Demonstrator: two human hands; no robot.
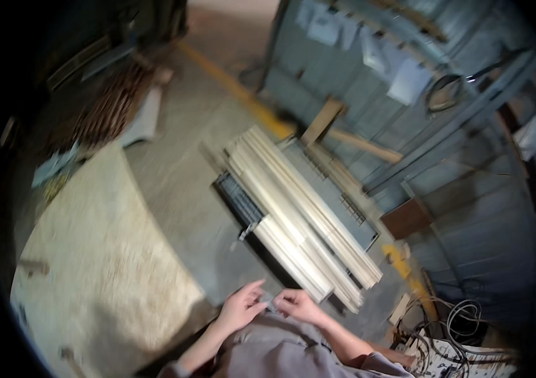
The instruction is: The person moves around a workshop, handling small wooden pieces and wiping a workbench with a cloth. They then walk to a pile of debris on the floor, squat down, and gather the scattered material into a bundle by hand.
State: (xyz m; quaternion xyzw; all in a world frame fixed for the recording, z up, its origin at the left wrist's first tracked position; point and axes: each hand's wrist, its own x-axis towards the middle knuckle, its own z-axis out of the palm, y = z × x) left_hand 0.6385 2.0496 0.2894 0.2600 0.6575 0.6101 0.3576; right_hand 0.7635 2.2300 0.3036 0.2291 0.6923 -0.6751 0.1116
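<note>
Both of my hands are close together in front of my grey work clothes (268, 349), low in the middle of the head view. The fingers of my left hand (241, 309) are bent toward the right one, with the thumb and fingertips drawn in and one finger lifted. My right hand (299, 307) is closed in a pinch, its fingertips facing the left hand. A small greyish piece (269, 301) shows between the fingertips; it is blurred and too small to name. Just beyond my hands lies a stack of long pale strips (293, 220).
A large pale board (104, 233) stands at the left. Under the strips is a dark frame with a grid (238, 198). Coiled cables (466, 321) lie at the lower right. A blue-grey wall (356, 107) with hanging papers rises beyond; rusty ribbed pieces (114, 104) lie far left.
</note>
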